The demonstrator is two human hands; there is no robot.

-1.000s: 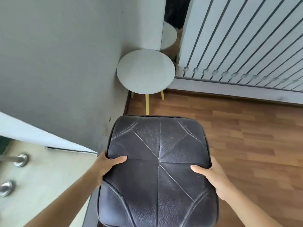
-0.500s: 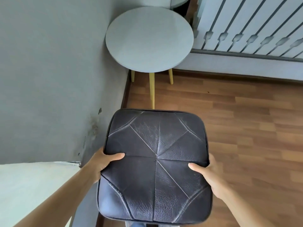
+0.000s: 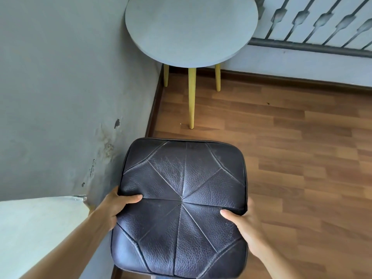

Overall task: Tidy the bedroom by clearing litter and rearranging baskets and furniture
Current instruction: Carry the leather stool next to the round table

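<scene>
A square dark leather stool (image 3: pixel 183 206) with stitched seams fills the lower middle of the view, and I see only its padded top. My left hand (image 3: pixel 115 206) grips its left edge, thumb on top. My right hand (image 3: pixel 244 222) grips its right edge, thumb pressed on the seat. The stool's legs and underside are hidden, so I cannot tell whether it touches the floor. A round grey side table (image 3: pixel 191 27) on yellow legs stands in the corner just beyond the stool.
A grey wall (image 3: pixel 60 87) with peeling marks runs along the left, ending in a dark skirting board. A white surface (image 3: pixel 34 232) juts in at lower left. A railing (image 3: pixel 314 21) lines the far wall. Wooden floor (image 3: pixel 291 158) spreads to the right.
The view has dropped and closed in on the corner. The stool in both hands has come nearer to the round table and the wall. The door fittings at lower left are gone from view.
</scene>
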